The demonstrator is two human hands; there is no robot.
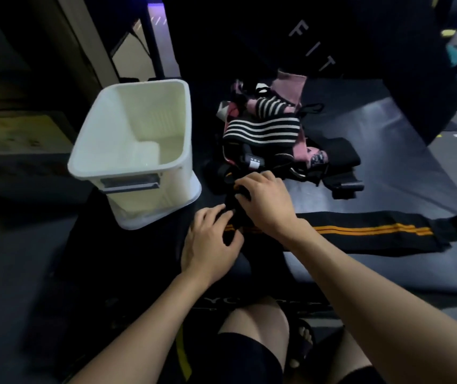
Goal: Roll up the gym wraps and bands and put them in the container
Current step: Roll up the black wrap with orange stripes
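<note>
the container [138, 128] stands on the mat [388, 167] near its left edge. right of it lies a heap of wraps [263, 134]. nearer the front edge, one wrap [374, 231] stretches rightward from both hands.

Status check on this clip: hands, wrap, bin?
Left hand and right hand both gripping the black wrap with orange stripes, roll barely started. White container empty. Pile of wraps waiting; nothing blocking.

My hands [266, 206] cover the near end of the black wrap [365, 231]; I can't tell how far it's rolled.
</note>
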